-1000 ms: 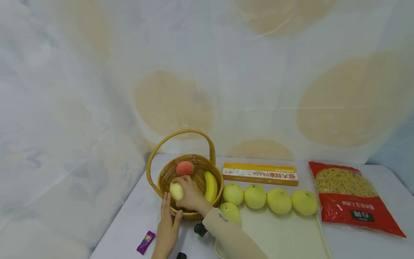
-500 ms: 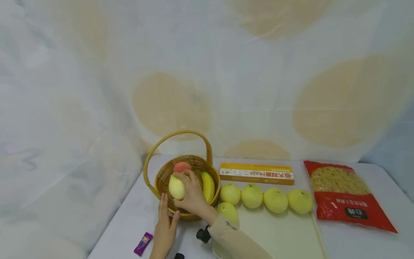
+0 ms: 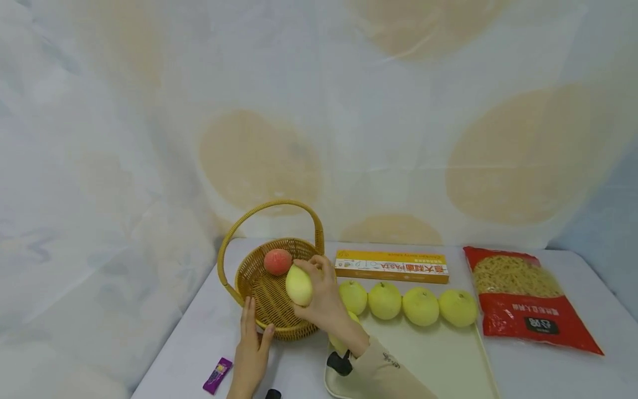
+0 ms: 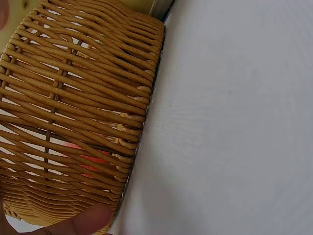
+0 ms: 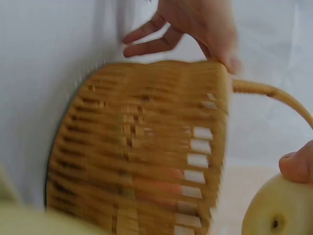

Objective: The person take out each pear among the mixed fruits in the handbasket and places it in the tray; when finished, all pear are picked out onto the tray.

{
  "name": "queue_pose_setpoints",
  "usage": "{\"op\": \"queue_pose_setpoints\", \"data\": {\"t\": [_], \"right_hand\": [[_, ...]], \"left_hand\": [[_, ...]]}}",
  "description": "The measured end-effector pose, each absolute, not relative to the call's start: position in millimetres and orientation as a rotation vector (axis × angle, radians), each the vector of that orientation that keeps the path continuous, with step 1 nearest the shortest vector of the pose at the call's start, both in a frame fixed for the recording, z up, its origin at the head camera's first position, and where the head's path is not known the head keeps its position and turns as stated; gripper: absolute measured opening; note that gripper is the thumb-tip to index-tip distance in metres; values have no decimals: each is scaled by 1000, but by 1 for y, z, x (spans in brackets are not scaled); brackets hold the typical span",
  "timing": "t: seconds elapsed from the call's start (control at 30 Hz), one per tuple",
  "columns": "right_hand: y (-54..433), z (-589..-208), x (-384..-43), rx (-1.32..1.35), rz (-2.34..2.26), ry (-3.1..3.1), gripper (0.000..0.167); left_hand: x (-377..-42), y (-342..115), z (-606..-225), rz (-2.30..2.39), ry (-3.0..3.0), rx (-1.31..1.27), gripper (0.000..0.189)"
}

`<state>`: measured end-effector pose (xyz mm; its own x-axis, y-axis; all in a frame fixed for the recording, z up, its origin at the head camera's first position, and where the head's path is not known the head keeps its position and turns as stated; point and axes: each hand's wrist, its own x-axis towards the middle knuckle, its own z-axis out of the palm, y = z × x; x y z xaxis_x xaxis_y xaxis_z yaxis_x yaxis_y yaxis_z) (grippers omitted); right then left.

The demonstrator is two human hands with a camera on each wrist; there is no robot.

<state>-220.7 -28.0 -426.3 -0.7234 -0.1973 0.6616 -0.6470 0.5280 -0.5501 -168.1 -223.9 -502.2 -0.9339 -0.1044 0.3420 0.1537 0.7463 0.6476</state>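
Note:
My right hand (image 3: 326,302) grips a pale yellow-green pear (image 3: 298,286) by its side, over the right part of the wicker basket (image 3: 296,332). In the right wrist view the pear (image 5: 279,208) shows its dark end, with a thumb on it. Resting against the basket's near-left outer wall is my left hand (image 3: 251,354), fingers fairly straight and thumb spread. A fingertip (image 4: 93,218) lies on the weave in the left wrist view. Inside the basket sits a red peach (image 3: 277,261). My right hand and the pear block the view of the basket's right inside.
Right of the basket, several yellow-green pears (image 3: 385,301) line a pale tray (image 3: 423,360). A pasta box (image 3: 391,267) lies behind them, with a red pasta bag (image 3: 533,299) farther right. A purple wrapped snack (image 3: 217,375) is at front left. The basket's tall handle (image 3: 271,204) arches up.
My right hand has lifted the pear from the basket's left inside and carried it rightward, in front of where the banana showed. My left hand stays against the basket.

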Motion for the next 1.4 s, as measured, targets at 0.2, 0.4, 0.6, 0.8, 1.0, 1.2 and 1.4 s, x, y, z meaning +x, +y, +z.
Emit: {"op": "queue_pose_setpoints", "data": {"t": [0.2,0.4,0.6,0.8,1.0,1.2,1.4], "right_hand": [[0,-426,-212,569,1142,-2226,92],[32,-434,-202,519,1066,-2145,90],[61,-444,-195,440,1044,-2158,87],[83,-458,-187,396,1047,-2172,82],[95,-469,-181,439,906,-2133,81],[103,-477,-178,489,788,-2129,85],[108,-488,-182,627,763,-2178,89]], "left_hand": [[-168,-225,-501,-991,-2609,-31,72],[-166,-226,-500,-1007,-2625,-18,72],[-167,-226,-500,-1008,-2634,4,73],[-166,-224,-499,-1017,-2650,8,72],[-166,-223,-497,-1027,-2661,19,71],[-167,-222,-498,-1033,-2667,7,71],[-165,-223,-495,-1044,-2661,5,71]]}}
